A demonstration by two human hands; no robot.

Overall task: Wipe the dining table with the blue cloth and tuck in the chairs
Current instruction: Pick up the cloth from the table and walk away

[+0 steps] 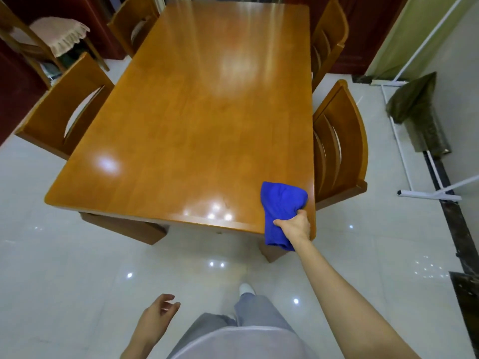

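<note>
A glossy wooden dining table [197,120] fills the middle of the view. My right hand [295,226] grips a bunched blue cloth [281,203] at the table's near right corner; part of the cloth lies on the top and part hangs over the front edge. My left hand [155,314] hangs low by my hip, fingers apart, holding nothing. Wooden chairs stand close against the table: one at near left [64,110], one at far left [132,24], one at near right [339,143], one at far right [328,40].
A spare chair with a pink frilled cushion [59,35] stands at the back left. A white metal stand [425,193] and a dark green draped object [417,110] sit on the pale tiled floor to the right. My legs and a white shoe [246,288] are below.
</note>
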